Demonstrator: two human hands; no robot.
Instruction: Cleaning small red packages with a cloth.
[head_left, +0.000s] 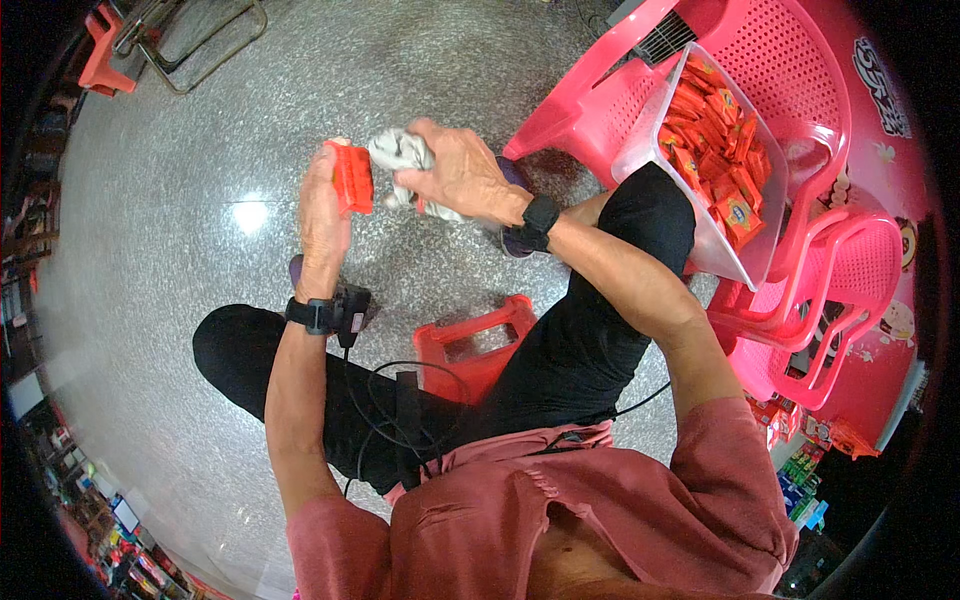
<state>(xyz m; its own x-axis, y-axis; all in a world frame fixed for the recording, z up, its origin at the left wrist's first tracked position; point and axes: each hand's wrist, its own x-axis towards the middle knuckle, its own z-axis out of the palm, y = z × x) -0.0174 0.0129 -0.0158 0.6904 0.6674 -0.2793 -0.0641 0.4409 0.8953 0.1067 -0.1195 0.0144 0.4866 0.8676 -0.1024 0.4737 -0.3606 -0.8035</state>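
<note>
My left hand (322, 195) is closed around a red wrapped packet (354, 178), held out over the speckled floor. Just to its right, my right hand (465, 169) grips a crumpled white cloth (401, 149) with grey marks. A small gap separates the cloth from the packet. A bit of red shows below the cloth near my right thumb, too small to name. Similar red packets (712, 142) fill a clear plastic bin (742, 274) at my right knee, which rests on a pink plastic chair (577, 112).
A red plastic stool (435, 345) stands beneath me between my legs. More pink chairs (862, 247) are at the right. A black cable (349, 405) loops over my lap from a device at my left wrist. A metal-framed seat (202, 67) stands at the upper left.
</note>
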